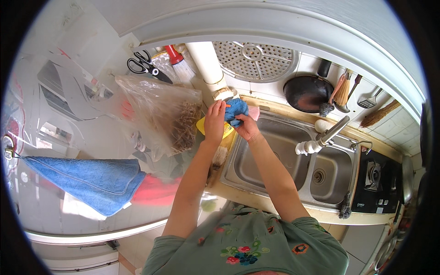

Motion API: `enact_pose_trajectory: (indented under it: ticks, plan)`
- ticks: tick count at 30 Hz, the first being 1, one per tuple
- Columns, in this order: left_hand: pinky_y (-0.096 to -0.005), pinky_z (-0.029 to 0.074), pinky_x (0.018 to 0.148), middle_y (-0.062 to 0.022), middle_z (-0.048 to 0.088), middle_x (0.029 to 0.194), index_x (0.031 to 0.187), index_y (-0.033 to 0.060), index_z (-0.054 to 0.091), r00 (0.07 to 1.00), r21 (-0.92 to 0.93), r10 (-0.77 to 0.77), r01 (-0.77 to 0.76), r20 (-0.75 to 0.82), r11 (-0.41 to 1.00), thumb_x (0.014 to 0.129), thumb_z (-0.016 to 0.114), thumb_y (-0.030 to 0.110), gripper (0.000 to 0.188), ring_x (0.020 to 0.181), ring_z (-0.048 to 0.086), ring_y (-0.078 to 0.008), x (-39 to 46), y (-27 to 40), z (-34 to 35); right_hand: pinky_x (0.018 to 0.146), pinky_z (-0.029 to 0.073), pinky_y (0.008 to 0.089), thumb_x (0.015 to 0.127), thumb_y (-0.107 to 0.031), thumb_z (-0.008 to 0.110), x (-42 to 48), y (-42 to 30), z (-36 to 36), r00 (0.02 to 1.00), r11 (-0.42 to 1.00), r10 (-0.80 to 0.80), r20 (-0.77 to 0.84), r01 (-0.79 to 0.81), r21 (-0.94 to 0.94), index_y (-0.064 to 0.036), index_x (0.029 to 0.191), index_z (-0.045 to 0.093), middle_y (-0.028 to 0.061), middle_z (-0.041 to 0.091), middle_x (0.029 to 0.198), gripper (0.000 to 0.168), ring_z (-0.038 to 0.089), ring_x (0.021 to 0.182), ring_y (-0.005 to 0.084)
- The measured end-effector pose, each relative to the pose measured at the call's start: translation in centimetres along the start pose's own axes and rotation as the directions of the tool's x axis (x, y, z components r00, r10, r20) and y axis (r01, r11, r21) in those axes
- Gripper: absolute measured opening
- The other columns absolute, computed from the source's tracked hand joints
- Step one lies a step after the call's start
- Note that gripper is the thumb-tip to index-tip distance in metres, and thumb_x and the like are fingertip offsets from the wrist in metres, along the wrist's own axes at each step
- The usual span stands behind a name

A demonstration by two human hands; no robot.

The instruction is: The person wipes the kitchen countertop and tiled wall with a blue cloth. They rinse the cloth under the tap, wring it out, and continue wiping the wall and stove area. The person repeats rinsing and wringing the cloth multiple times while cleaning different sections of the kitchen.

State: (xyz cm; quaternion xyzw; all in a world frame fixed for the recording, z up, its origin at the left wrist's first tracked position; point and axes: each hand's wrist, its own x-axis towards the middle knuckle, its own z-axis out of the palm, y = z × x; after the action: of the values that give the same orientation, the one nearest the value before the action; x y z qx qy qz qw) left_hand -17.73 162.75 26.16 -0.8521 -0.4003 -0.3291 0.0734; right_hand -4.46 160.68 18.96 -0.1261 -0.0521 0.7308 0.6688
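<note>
My right hand (pixel 247 128) grips a bunched blue cloth (pixel 236 109) with thumb and fingers, beyond the sink's left corner. Close on its left, my left hand (pixel 215 120) is raised with its fingers together; a small orange piece shows at its fingertips, against the cloth. Whether the left hand also holds the cloth is not plain. Beneath both hands lies a yellow item (pixel 227 130), partly covered by them. A pink cloth (pixel 254 112) shows just behind my right hand.
A double steel sink (pixel 271 156) with a faucet (pixel 335 130) lies right, then a black gas hob (pixel 378 185). Left stand a plastic bag of dried brown material (pixel 185 127), scissors (pixel 144 65) and a red-handled brush (pixel 178 62). A blue towel (pixel 92 178) hangs left; a frying pan (pixel 306 92) hangs behind.
</note>
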Motion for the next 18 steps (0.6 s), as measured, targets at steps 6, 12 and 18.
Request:
enact_pose_trajectory:
  ticks: [6, 12, 18]
  plan:
    - [-0.0330, 0.041, 0.097, -0.0112, 0.053, 0.125, 0.126, 0.0056, 0.052, 0.997, -0.018, -0.053, 0.054, 0.057, 0.998, 0.093, 0.048, 0.013, 0.034, 0.118, 0.047, -0.0252, -0.2, 0.1, 0.0, 0.085, 0.052, 0.0367, 0.079, 0.010, 0.043, -0.2, -0.2, -0.2, 1.000, 1.000, 0.008, 0.011, -0.008, 0.008, 0.003, 0.116, 0.050, 0.0124, 0.060, 0.107, 0.038, 0.061, 0.096, 0.0257]
    - [-0.0365, 0.043, 0.094, -0.0119, 0.054, 0.123, 0.124, 0.0035, 0.053, 0.999, 0.089, 0.031, -0.034, 0.030, 0.995, 0.087, 0.051, 0.005, 0.037, 0.115, 0.049, -0.0272, 0.2, 1.1, -0.6, 0.089, 0.050, 0.0381, 0.078, 0.010, 0.044, -2.2, -1.5, -1.1, 1.000, 0.999, -0.027, 0.004, 0.027, 0.023, 0.003, 0.118, 0.049, 0.0132, 0.059, 0.110, 0.041, 0.059, 0.101, 0.0270]
    - [-0.0331, 0.038, 0.096, -0.0085, 0.050, 0.128, 0.135, 0.0049, 0.038, 0.920, -0.734, -0.319, 0.378, 0.228, 0.564, 0.092, 0.054, 0.019, 0.047, 0.117, 0.046, -0.0227, -5.7, 6.7, 0.2, 0.100, 0.040, 0.0414, 0.088, -0.008, 0.050, -10.5, -3.6, 0.0, 0.988, 0.975, -0.139, 0.060, 0.126, 0.185, -0.002, 0.127, 0.046, 0.0116, 0.057, 0.120, 0.040, 0.054, 0.110, 0.0281]
